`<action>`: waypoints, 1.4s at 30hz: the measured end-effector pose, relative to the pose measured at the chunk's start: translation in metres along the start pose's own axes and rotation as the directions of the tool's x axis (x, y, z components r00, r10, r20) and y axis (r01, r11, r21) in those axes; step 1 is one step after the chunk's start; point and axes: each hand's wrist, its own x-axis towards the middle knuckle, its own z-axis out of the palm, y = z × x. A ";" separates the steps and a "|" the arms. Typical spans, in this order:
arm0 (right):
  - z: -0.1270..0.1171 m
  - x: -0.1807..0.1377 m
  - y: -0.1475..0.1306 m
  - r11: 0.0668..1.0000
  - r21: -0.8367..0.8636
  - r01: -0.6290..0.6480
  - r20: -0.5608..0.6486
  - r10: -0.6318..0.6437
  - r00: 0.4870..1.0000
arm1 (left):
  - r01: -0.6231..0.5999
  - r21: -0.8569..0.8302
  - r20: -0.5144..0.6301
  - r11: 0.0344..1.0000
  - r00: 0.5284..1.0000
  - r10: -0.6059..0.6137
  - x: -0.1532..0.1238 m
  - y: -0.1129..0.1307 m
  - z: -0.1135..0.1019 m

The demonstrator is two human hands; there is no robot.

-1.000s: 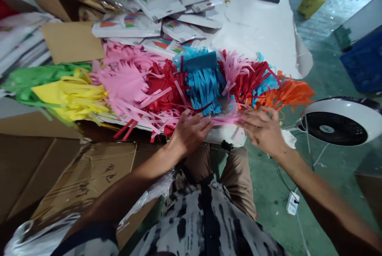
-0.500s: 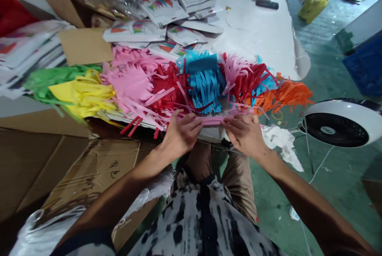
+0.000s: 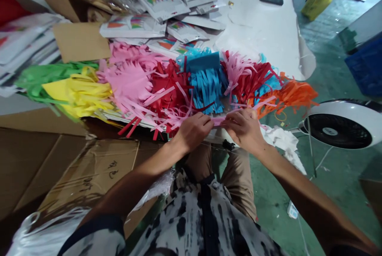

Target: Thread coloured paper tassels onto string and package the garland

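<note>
The person sits at the near edge of the tabletop with both hands brought close together over their knees. The left hand and the right hand each pinch one end of a folded pink paper strip, fingers curled down on it, thumbs underneath. The strip runs straight between the two hands, just above the tabletop's front lip, and only a short stretch of it shows in the gap between the fingertips. A few loose pink tails trail off to the left of the left hand.

Just behind the hands lies a long heap of cut paper fringe. The blue fringe sits right beyond the strip, the red fringe and a wide pink fringe to its left, then yellow fringe and green fringe at the far left. Orange fringe spills over the edge to the right of the right hand. Farther back, printed packets are stacked loosely, with a cardboard sheet beside them. A white fan stands on the green floor to the right, and a flattened cardboard box lies at the person's left.
</note>
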 end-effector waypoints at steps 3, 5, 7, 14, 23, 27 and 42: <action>0.002 0.000 -0.001 0.999 0.027 0.021 -0.016 -0.020 1.000 | 0.004 0.007 -0.009 1.000 1.000 -0.004 -0.003 -0.005 0.000; 0.005 0.003 0.001 0.998 0.038 0.042 -0.004 -0.041 0.999 | 0.017 -0.026 -0.028 1.000 0.999 -0.018 -0.004 -0.005 -0.002; 0.008 0.006 0.003 0.998 0.015 0.062 0.009 -0.062 0.998 | 0.028 -0.059 -0.051 0.998 0.998 -0.031 -0.003 -0.005 -0.003; 0.008 0.010 0.006 0.997 0.056 0.055 0.037 -0.057 0.998 | -0.036 0.058 -0.078 0.998 0.996 0.040 0.000 -0.005 0.004; 0.012 0.009 0.007 0.997 -0.033 0.065 0.001 -0.065 0.998 | 0.043 -0.049 -0.085 0.998 0.995 -0.047 0.002 -0.006 0.001; 0.009 0.006 0.010 0.999 0.031 0.012 0.033 -0.013 0.999 | 0.034 -0.007 -0.111 0.999 0.993 -0.034 -0.004 -0.005 0.004; -0.008 0.026 0.021 0.978 -0.085 -0.189 0.341 0.207 0.917 | 0.343 -0.006 0.061 0.939 0.938 -0.342 -0.007 -0.018 -0.016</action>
